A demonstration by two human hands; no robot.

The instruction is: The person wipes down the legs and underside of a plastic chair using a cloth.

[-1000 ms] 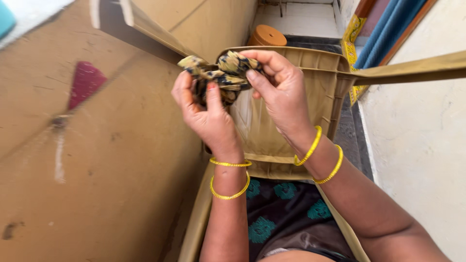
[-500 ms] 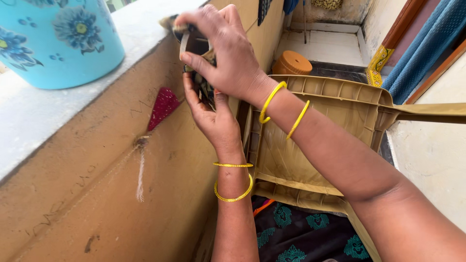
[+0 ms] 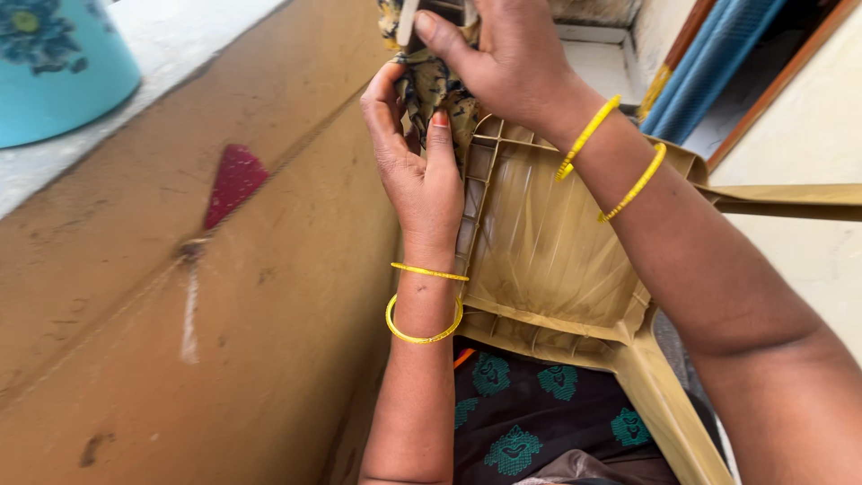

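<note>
Both hands gripped bunched patterned cloth (image 3: pixel 429 85), held high at frame top against tan wall (image 3: pixel 269 296). Right hand (image 3: pixel 503 58) clamped over cloth's upper part, thumb pressing pale strip there. Left hand (image 3: pixel 417 171) closed on lower folds, fingers up. Overturned tan plastic chair (image 3: pixel 548 260) lay beneath hands, underside ribs showing. Blue flowered pot (image 3: pixel 54 72) stood on ledge, far left. Yellow bangles (image 3: pixel 424 310) circled both wrists.

Upturned chair (image 3: pixel 548 260) lay centre frame. Wall (image 3: pixel 180 341) stood at nine o'clock, a bucket (image 3: pixel 54 72) on its ledge at ten. Doorway curtain (image 3: pixel 709 72) hung at one o'clock.
</note>
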